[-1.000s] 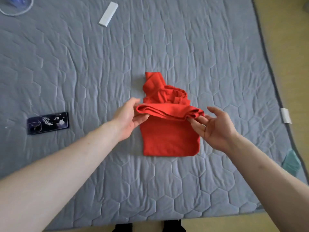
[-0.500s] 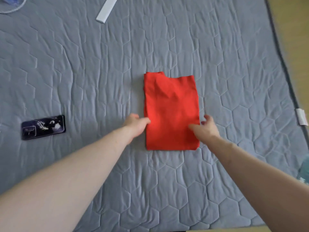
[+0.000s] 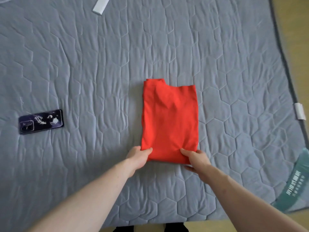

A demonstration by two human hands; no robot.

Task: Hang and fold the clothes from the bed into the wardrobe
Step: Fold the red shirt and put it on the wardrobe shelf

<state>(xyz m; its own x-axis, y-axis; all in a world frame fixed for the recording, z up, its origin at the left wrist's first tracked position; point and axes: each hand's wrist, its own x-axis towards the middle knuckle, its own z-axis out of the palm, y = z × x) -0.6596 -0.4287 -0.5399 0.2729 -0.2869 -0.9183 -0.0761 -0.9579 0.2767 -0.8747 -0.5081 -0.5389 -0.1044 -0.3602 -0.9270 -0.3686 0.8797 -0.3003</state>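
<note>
Grey quilted mattress cover [image 3: 167,39] bore the folded red shirt [image 3: 169,119] mid-bed, right of a phone [image 3: 41,121]. Left hand [image 3: 138,156] and right hand [image 3: 196,159] pinched its near corners; lifting evenly would likely keep the folds.

red garment [image 3: 169,119] folded flat on bed [image 3: 100,64] | left hand [image 3: 138,157], right hand [image 3: 195,159] pinch near corners

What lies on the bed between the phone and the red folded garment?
Nothing: in the head view only bare grey quilted cover lies between the phone and the red garment.
</note>
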